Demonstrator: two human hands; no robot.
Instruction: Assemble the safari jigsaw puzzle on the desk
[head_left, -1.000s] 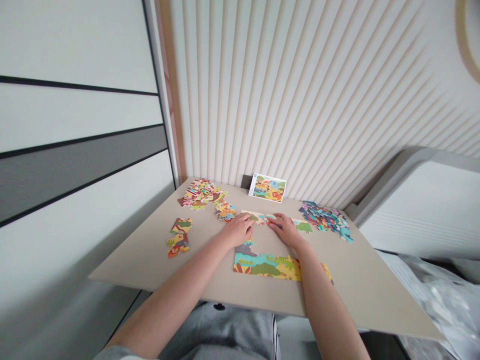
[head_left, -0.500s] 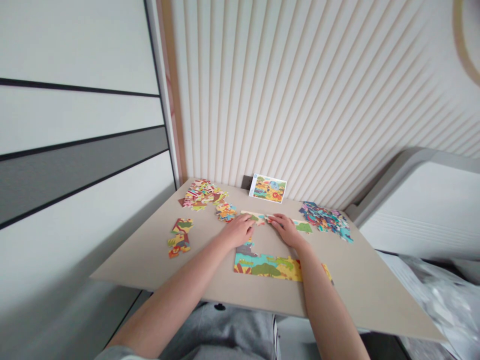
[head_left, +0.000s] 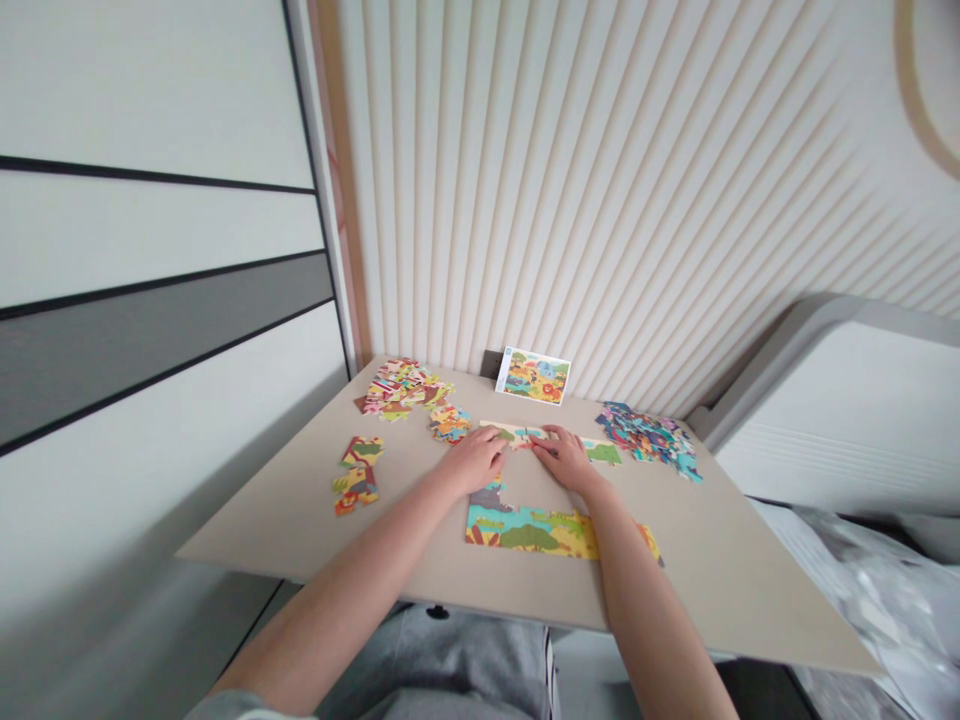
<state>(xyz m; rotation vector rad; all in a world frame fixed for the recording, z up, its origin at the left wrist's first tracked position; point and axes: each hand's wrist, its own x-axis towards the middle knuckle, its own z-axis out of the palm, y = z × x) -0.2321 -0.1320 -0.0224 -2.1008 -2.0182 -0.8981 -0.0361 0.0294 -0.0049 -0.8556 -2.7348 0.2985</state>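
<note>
Grip open on both sides: the left hand (head_left: 474, 462) and right hand (head_left: 568, 462) lie palm down, fingers spread, their tips resting on a row of jigsaw pieces (head_left: 517, 433). Just below the hands, a larger assembled puzzle section (head_left: 531, 532) lies flat on the desk (head_left: 720, 565). Farther out sit a pile of loose pieces (head_left: 401, 390), a smaller heap (head_left: 357, 476) and a blue-toned pile (head_left: 649, 438). A picture card (head_left: 532, 376) leans against the ribbed wall (head_left: 600, 200).

The right forearm (head_left: 637, 600) hides part of the jigsaw puzzle (head_left: 532, 532); the loose pieces (head_left: 649, 438) blur together.
</note>
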